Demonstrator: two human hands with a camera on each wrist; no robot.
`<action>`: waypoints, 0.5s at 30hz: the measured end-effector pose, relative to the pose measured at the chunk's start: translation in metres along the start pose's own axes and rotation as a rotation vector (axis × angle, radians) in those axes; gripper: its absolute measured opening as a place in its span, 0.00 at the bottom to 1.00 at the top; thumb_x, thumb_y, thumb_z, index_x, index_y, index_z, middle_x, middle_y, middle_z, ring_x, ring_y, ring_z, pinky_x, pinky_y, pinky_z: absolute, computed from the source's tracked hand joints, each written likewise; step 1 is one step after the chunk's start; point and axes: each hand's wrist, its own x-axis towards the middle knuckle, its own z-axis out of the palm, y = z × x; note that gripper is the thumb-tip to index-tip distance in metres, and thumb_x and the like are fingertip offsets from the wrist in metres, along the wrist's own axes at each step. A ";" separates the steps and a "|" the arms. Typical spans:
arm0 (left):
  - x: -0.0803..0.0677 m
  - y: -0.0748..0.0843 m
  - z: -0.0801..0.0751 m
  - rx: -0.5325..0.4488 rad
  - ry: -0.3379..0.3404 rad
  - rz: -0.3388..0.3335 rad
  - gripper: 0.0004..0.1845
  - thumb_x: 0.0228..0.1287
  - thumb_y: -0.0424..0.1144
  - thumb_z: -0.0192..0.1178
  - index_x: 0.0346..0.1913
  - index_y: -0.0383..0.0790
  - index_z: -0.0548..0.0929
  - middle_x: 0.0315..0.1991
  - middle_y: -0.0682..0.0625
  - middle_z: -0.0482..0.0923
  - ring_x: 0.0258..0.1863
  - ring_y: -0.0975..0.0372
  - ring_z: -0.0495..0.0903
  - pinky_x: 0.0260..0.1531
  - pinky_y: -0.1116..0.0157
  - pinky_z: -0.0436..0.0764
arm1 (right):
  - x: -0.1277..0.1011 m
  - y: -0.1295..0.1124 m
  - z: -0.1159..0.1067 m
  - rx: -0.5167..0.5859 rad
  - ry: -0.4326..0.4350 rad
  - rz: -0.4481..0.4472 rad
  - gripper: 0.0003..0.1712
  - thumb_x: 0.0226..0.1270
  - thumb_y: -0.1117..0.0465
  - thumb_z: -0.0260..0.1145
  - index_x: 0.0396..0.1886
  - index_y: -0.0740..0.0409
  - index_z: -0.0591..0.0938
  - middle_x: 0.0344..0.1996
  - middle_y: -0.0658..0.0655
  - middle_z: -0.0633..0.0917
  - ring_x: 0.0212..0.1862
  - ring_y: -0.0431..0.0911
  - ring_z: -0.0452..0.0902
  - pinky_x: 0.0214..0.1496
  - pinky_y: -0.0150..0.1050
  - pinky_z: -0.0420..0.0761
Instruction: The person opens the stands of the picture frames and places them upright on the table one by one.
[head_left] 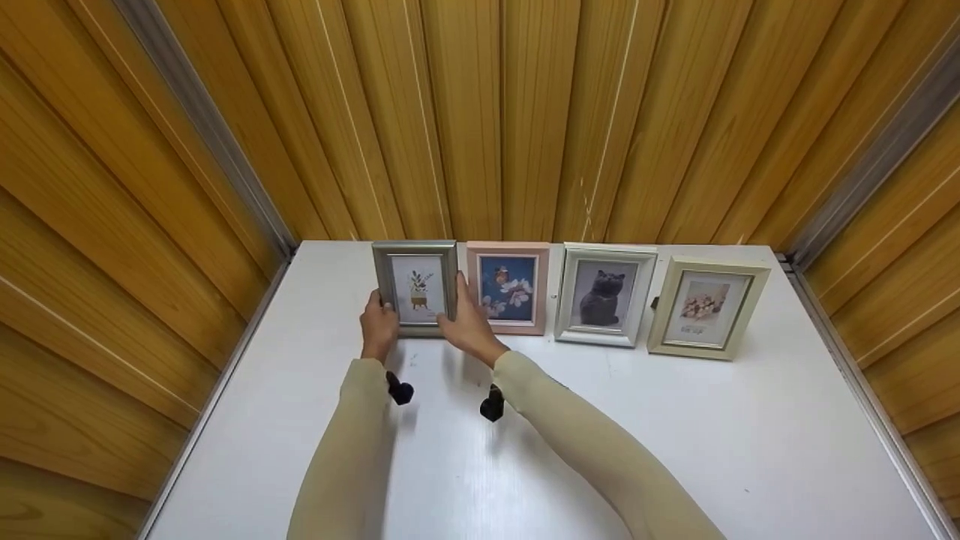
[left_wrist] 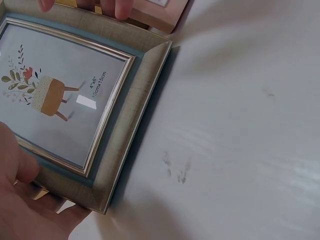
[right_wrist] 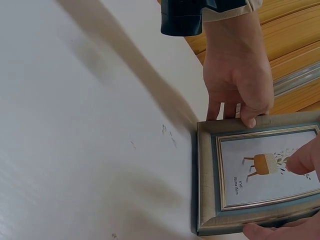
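Observation:
A grey-gold picture frame with a potted-plant print stands upright at the left end of a row. My left hand grips its left side, thumb on the front and fingers reaching behind, as the left wrist view shows. At the right side, my right hand holds the frame, its thumb over the front and its fingers along the edge. In the right wrist view the frame's lower edge meets the white surface. Just right of it stands a pink picture frame with a flower print, partly hidden by my right hand.
Further right stand a white picture frame with a cat picture and a cream picture frame, set at a slight angle. All are on a white tabletop. Wood-look panels rise behind and at both sides.

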 end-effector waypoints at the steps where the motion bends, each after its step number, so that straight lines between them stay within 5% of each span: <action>1: 0.000 -0.001 0.000 0.003 -0.001 0.002 0.25 0.81 0.31 0.39 0.76 0.31 0.62 0.72 0.32 0.68 0.73 0.42 0.65 0.72 0.48 0.64 | 0.000 0.000 0.000 -0.001 0.000 0.001 0.52 0.74 0.62 0.62 0.85 0.54 0.40 0.83 0.60 0.47 0.79 0.59 0.54 0.77 0.53 0.59; 15: -0.002 -0.007 0.002 -0.021 0.008 0.016 0.24 0.82 0.32 0.38 0.76 0.30 0.62 0.71 0.31 0.68 0.73 0.42 0.66 0.72 0.48 0.65 | -0.001 -0.003 -0.004 -0.018 -0.006 0.005 0.50 0.74 0.62 0.62 0.84 0.56 0.42 0.82 0.63 0.50 0.78 0.60 0.56 0.77 0.52 0.59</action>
